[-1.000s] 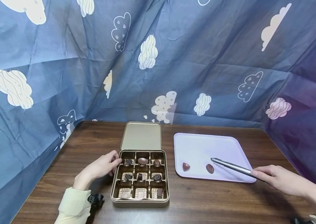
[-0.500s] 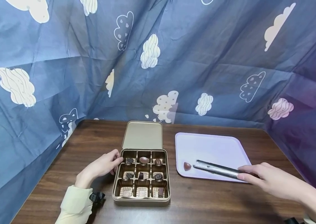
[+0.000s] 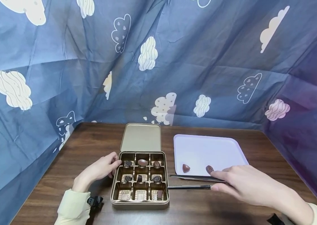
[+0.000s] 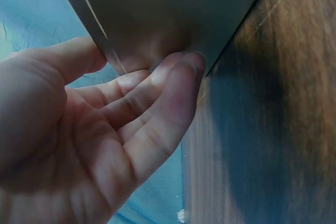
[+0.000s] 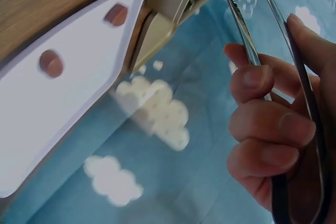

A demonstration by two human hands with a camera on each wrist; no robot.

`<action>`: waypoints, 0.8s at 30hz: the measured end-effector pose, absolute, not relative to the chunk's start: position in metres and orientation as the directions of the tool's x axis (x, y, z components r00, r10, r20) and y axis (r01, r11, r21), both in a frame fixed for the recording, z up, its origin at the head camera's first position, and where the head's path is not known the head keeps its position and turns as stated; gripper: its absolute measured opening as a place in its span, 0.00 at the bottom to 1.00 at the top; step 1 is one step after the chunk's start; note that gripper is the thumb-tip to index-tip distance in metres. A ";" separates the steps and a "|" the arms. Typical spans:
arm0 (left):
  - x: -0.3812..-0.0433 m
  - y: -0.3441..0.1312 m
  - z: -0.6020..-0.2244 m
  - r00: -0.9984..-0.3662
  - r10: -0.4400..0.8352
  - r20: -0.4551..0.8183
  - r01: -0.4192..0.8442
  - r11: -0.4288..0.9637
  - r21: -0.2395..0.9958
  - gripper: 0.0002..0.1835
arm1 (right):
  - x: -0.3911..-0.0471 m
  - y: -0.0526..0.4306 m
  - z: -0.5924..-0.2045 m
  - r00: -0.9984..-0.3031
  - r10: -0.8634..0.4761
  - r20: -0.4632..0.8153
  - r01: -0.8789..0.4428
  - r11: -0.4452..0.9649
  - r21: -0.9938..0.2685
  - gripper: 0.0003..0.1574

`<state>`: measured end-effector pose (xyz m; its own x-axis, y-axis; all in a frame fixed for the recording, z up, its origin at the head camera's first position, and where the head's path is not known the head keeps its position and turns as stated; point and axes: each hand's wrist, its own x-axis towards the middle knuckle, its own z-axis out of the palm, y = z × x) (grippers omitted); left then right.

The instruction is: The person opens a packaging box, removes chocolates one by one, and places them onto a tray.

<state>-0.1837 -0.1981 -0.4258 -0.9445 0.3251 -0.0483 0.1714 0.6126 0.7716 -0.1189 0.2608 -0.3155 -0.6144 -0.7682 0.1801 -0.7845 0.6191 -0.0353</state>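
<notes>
Chocolate tin [image 3: 140, 206], set on a wood-grain table [image 3: 102, 134] with its lid [image 3: 141, 137] folded back behind it. Left hand [image 3: 100, 170] holds the tin near the rear of its left wall, thumb at the rim and bent fingers against the outer side. Right hand [image 3: 248, 184], to the right of the tin, grips metal tongs [image 3: 189, 187]; the two tong arms stand apart, with tips just beside the tin's right wall, though contact there cannot be told. Within the tin's three-by-three insert, rear row, left to right: striped dark square [image 3: 128, 163], smooth brown oval [image 3: 142, 162], ridged brown chocolate [image 3: 156, 164]. Middle row of the tin: second striped square [image 3: 127, 178], dark block [image 3: 139, 178], round swirl [image 3: 157, 179]. Reddish-brown bar [image 3: 159, 195] occupies the tin's front right compartment. Lilac tray [image 3: 203, 153], right of the tin and apart from it, bears a three-sided chocolate [image 3: 185, 168] nearer the tin and an embossed oval chocolate [image 3: 210, 169] farther from it. Blue cloud-printed cloth [image 3: 136, 90] hangs behind the tin.
</notes>
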 end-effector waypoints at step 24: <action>-0.186 -0.199 -0.429 -0.943 0.331 -0.046 0.180 0.619 0.765 0.09 | -0.118 0.150 -0.285 -0.515 -0.855 -0.056 -0.755 0.422 0.502 0.21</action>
